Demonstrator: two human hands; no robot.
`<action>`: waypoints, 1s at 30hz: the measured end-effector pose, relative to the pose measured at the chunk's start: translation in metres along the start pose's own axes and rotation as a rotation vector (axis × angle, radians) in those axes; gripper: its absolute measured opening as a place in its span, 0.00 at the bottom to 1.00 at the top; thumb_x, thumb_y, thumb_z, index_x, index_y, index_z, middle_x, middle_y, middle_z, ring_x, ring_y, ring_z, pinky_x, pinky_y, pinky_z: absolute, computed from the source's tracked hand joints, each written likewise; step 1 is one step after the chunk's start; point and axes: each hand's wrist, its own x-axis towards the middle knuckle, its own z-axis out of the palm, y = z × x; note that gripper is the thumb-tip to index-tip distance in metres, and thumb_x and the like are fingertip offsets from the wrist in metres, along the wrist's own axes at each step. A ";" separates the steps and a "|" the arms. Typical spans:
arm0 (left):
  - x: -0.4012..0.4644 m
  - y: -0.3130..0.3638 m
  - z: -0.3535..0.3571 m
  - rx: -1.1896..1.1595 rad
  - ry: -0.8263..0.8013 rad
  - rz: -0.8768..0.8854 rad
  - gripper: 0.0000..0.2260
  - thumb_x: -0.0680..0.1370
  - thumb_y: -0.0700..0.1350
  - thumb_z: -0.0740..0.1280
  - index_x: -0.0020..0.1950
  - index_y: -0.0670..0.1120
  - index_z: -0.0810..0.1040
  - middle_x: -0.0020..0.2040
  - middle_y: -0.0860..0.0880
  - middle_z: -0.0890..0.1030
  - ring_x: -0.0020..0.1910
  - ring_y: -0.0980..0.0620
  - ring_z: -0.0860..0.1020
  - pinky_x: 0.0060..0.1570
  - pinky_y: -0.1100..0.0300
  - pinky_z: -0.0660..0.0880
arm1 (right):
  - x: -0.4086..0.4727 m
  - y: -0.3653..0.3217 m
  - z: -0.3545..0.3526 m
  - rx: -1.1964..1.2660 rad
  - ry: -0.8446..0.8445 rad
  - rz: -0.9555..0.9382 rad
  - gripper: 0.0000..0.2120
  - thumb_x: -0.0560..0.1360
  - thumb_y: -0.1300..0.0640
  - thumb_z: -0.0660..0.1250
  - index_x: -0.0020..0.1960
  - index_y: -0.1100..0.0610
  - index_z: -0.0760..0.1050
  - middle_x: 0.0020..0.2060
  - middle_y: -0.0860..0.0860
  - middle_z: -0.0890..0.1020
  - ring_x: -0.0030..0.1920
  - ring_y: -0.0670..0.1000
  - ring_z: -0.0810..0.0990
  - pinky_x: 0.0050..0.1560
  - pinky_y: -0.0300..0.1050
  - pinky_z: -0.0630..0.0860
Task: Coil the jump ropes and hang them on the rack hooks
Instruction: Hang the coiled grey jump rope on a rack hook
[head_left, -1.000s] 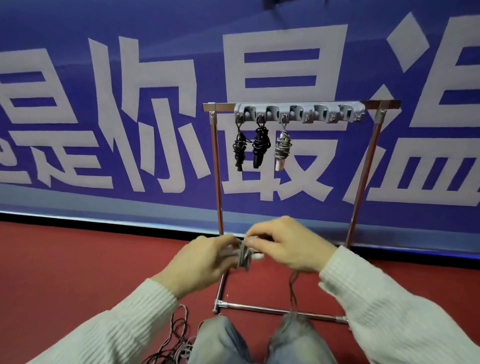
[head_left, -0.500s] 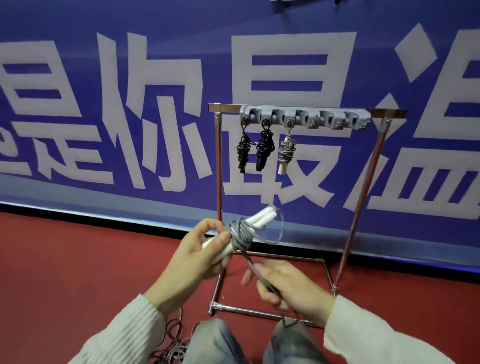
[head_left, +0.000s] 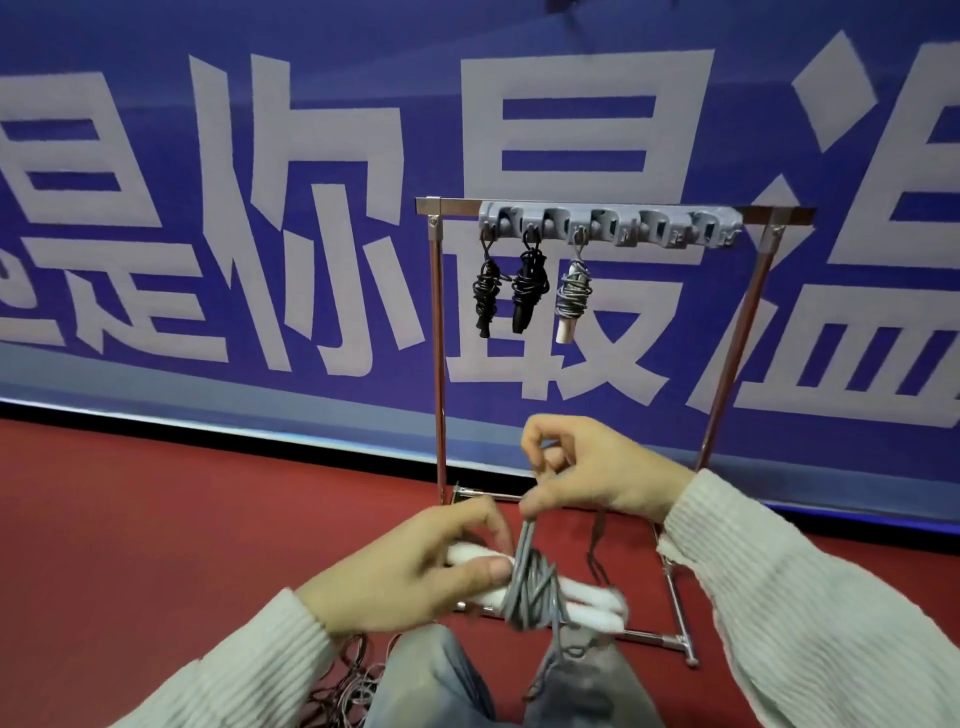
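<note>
Head view: I count three coiled ropes (head_left: 530, 291) already hung on the rack (head_left: 608, 226), with free hooks to their right. My left hand (head_left: 415, 571) grips the white handles of a fourth rope (head_left: 530, 582); my right hand (head_left: 597, 478) pinches its cord above, mid-wrap. More loose ropes (head_left: 343, 686) lie tangled by my knee.

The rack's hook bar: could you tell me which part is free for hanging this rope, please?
On the hook bar, the stretch right of the grey coiled rope, up to the right post, is bare. The left end is crowded: two black coiled ropes hang beside the grey one.
</note>
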 end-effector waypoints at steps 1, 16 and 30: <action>-0.003 0.002 0.002 -0.175 0.004 -0.010 0.09 0.82 0.47 0.68 0.52 0.42 0.73 0.36 0.51 0.80 0.30 0.58 0.75 0.30 0.68 0.69 | 0.001 0.008 0.002 0.102 0.021 0.003 0.15 0.66 0.53 0.81 0.42 0.49 0.74 0.30 0.54 0.72 0.31 0.54 0.63 0.33 0.51 0.58; 0.005 -0.051 0.014 0.433 0.200 -0.119 0.06 0.81 0.52 0.67 0.49 0.55 0.71 0.33 0.58 0.80 0.30 0.60 0.74 0.34 0.60 0.75 | -0.024 -0.013 0.033 -0.653 0.075 -0.100 0.06 0.75 0.48 0.73 0.50 0.47 0.81 0.37 0.40 0.83 0.38 0.41 0.78 0.42 0.40 0.73; 0.028 -0.030 -0.007 -0.418 0.919 -0.208 0.12 0.84 0.49 0.64 0.46 0.41 0.75 0.29 0.47 0.76 0.24 0.54 0.67 0.26 0.62 0.64 | -0.030 0.041 0.071 -0.236 0.024 0.099 0.10 0.84 0.51 0.62 0.61 0.49 0.78 0.31 0.44 0.73 0.33 0.46 0.72 0.37 0.43 0.70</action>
